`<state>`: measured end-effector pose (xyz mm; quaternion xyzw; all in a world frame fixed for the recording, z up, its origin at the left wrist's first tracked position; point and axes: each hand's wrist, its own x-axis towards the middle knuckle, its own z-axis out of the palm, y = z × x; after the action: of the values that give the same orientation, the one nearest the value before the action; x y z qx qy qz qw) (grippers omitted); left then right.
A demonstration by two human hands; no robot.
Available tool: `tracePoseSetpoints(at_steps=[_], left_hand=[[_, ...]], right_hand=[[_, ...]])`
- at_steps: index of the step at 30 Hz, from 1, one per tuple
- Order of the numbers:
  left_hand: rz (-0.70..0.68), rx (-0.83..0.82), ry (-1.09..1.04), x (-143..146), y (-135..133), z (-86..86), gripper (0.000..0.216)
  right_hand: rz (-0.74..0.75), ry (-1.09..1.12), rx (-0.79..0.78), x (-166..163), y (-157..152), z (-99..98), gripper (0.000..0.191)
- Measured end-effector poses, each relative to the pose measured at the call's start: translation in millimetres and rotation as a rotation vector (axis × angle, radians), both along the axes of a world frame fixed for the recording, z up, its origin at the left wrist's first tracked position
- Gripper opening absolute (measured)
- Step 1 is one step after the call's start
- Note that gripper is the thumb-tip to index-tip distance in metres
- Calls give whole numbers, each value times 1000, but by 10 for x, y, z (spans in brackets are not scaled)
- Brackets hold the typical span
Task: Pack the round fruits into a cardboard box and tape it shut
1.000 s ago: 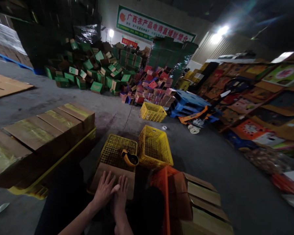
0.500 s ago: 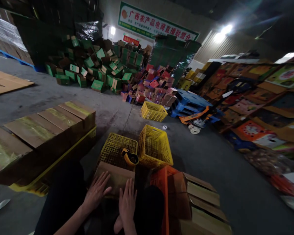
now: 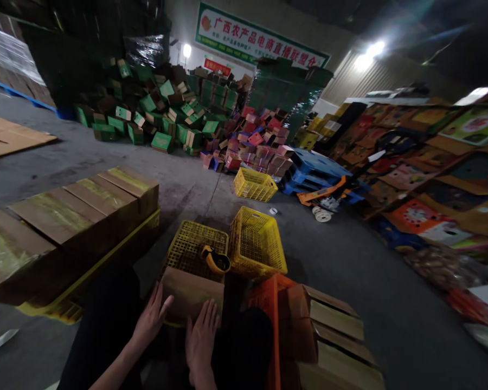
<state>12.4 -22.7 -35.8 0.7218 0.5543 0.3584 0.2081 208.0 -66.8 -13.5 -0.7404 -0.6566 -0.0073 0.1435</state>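
Observation:
A brown cardboard box (image 3: 193, 292) lies between my knees, on the near part of an overturned yellow plastic crate (image 3: 191, 238). My left hand (image 3: 152, 314) is at the box's left near corner, its thumb apart from the fingers. With fingers stretched out, my right hand (image 3: 203, 333) rests against the near side of the box, right of its middle. Neither hand is wrapped round anything. Just beyond the box, a yellow and black tape dispenser (image 3: 216, 261) lies on the crate.
Taped cardboard boxes (image 3: 93, 200) fill a yellow crate at my left. An orange crate (image 3: 264, 303) with more boxes stands at my right. Ahead are two yellow crates, one nearby (image 3: 258, 244), the other farther (image 3: 254, 184). An orange pallet jack (image 3: 323, 195) stands beyond.
My left hand has slid from the box top to its left corner. My right hand has shifted left and nearer to me along the box.

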Motion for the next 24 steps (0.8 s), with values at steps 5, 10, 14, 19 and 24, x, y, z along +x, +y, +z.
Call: tracePoseSetpoints(at_steps=[5,10,14,19,24], left_hand=[[36,-171,-134,-65,126,44,45],[147,-353,-256,-46,195,148,63],[133,-372,-344,-40,197,179,70],[153,-398,-428,-25,191,209,72],[88,-231,-250,54,214,227,65]], right_hand=[[137,50,-19,-406,99,-1,72],[322,70,-60,-743,282,-80,59],[459,51,-79,-840,484,-20,62],[546,55,-140,-836,791,192,64],[544,55,-178,-714,901,258,63]])
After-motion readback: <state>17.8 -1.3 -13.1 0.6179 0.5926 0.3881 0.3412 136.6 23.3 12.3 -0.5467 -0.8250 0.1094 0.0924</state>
